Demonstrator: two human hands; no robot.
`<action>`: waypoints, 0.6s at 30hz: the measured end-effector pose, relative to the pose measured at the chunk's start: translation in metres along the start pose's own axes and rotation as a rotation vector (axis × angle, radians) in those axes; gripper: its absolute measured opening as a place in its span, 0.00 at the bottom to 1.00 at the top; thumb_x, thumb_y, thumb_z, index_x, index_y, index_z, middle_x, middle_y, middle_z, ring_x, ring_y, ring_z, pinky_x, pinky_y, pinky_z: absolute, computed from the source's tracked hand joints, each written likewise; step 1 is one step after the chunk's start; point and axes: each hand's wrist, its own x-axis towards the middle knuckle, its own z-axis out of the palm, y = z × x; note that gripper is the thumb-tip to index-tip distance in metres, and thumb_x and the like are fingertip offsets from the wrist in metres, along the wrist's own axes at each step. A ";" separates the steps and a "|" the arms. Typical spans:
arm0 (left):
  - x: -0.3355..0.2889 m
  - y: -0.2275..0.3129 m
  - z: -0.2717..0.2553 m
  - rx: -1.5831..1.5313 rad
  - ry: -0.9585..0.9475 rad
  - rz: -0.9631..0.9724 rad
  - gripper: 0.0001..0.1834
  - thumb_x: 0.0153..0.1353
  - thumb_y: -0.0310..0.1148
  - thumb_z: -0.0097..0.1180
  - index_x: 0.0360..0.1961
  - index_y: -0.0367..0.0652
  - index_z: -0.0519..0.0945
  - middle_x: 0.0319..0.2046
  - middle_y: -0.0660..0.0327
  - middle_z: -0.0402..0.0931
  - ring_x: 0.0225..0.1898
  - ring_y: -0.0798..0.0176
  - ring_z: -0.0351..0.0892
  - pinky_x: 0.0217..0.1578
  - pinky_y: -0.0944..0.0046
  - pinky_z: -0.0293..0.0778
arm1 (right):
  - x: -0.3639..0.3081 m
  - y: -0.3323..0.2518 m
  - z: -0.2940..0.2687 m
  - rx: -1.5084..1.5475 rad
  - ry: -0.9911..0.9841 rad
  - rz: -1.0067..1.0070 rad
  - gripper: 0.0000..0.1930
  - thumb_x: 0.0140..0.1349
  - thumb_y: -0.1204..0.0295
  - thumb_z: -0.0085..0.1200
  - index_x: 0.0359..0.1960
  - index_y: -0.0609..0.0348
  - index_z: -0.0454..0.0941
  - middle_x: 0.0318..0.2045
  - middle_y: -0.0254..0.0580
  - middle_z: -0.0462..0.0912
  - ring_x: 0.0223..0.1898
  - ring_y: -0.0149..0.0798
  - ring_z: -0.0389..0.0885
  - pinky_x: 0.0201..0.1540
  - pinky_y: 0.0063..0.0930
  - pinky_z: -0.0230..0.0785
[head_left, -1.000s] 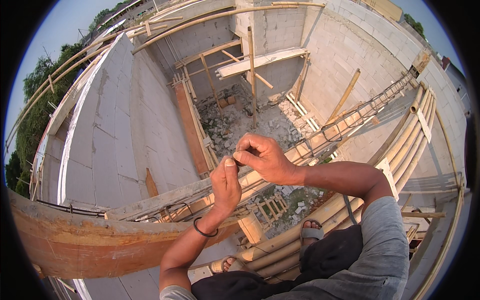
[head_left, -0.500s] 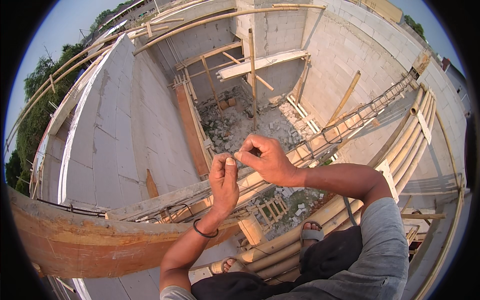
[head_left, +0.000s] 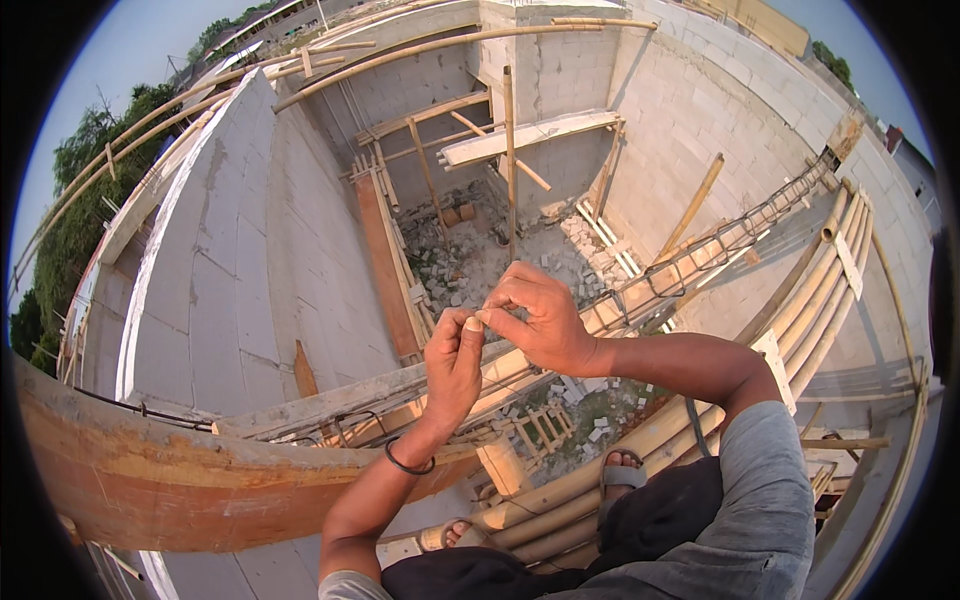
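Note:
My left hand (head_left: 455,368) and my right hand (head_left: 540,322) meet fingertip to fingertip in front of me, above a wooden beam form. Both are closed in a pinch, thumbs against forefingers. Whatever lies between the tips is too small to make out. A black band (head_left: 410,458) circles my left wrist. Below my hands runs a cage of steel reinforcing bars (head_left: 700,245), set along the timber formwork (head_left: 515,366).
I stand in sandals on bundled bamboo poles (head_left: 560,497). A curved plywood board (head_left: 250,500) lies at the left front. Pale block walls (head_left: 690,120) enclose a deep pit with rubble (head_left: 470,262) far below. Bamboo props and a plank (head_left: 530,132) stand at the back.
My left hand has shifted slightly right, and the fingertips of both hands have come closer together. The view has tilted a little.

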 end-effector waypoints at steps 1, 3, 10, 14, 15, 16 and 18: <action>0.001 0.001 -0.002 0.061 -0.005 -0.010 0.11 0.73 0.38 0.50 0.35 0.43 0.72 0.23 0.71 0.64 0.24 0.79 0.57 0.23 0.75 0.56 | 0.002 0.003 -0.001 -0.140 0.023 -0.169 0.06 0.59 0.74 0.61 0.29 0.62 0.76 0.29 0.36 0.69 0.27 0.32 0.68 0.30 0.29 0.62; 0.001 0.002 -0.005 0.205 -0.017 0.093 0.11 0.72 0.34 0.51 0.34 0.38 0.75 0.24 0.71 0.67 0.24 0.78 0.59 0.23 0.73 0.57 | 0.004 0.007 -0.002 -0.220 0.003 -0.193 0.06 0.58 0.74 0.62 0.30 0.61 0.77 0.30 0.39 0.69 0.31 0.37 0.69 0.32 0.32 0.63; 0.003 0.005 -0.021 0.161 0.009 -0.036 0.12 0.69 0.31 0.52 0.28 0.35 0.75 0.18 0.72 0.64 0.23 0.78 0.58 0.22 0.71 0.57 | 0.001 0.010 -0.005 -0.133 -0.214 0.031 0.08 0.57 0.69 0.63 0.34 0.59 0.80 0.35 0.40 0.75 0.38 0.41 0.76 0.40 0.35 0.68; 0.007 0.006 -0.033 0.021 -0.088 -0.179 0.13 0.69 0.31 0.51 0.26 0.39 0.74 0.20 0.76 0.63 0.23 0.80 0.55 0.22 0.72 0.54 | 0.007 0.018 -0.011 -0.613 -0.137 -0.717 0.05 0.57 0.70 0.60 0.33 0.55 0.80 0.37 0.36 0.78 0.39 0.39 0.77 0.41 0.36 0.69; 0.008 0.006 -0.035 0.062 -0.118 -0.208 0.13 0.69 0.30 0.51 0.25 0.40 0.73 0.21 0.77 0.63 0.23 0.80 0.54 0.23 0.72 0.53 | 0.008 0.020 -0.011 -0.606 -0.128 -0.755 0.03 0.57 0.70 0.59 0.31 0.54 0.80 0.36 0.33 0.79 0.40 0.38 0.77 0.42 0.35 0.69; 0.008 0.006 -0.035 0.046 -0.151 -0.215 0.12 0.69 0.30 0.51 0.26 0.39 0.74 0.21 0.76 0.63 0.23 0.80 0.55 0.23 0.72 0.53 | 0.009 0.022 -0.011 -0.604 -0.155 -0.801 0.02 0.57 0.71 0.58 0.30 0.52 0.79 0.34 0.31 0.79 0.40 0.37 0.76 0.42 0.34 0.69; 0.008 0.007 -0.035 0.035 -0.187 -0.272 0.11 0.69 0.30 0.51 0.28 0.38 0.75 0.20 0.75 0.64 0.23 0.79 0.55 0.23 0.72 0.55 | 0.010 0.024 -0.015 -0.586 -0.260 -0.731 0.03 0.57 0.70 0.59 0.31 0.54 0.81 0.34 0.33 0.80 0.40 0.37 0.78 0.42 0.33 0.69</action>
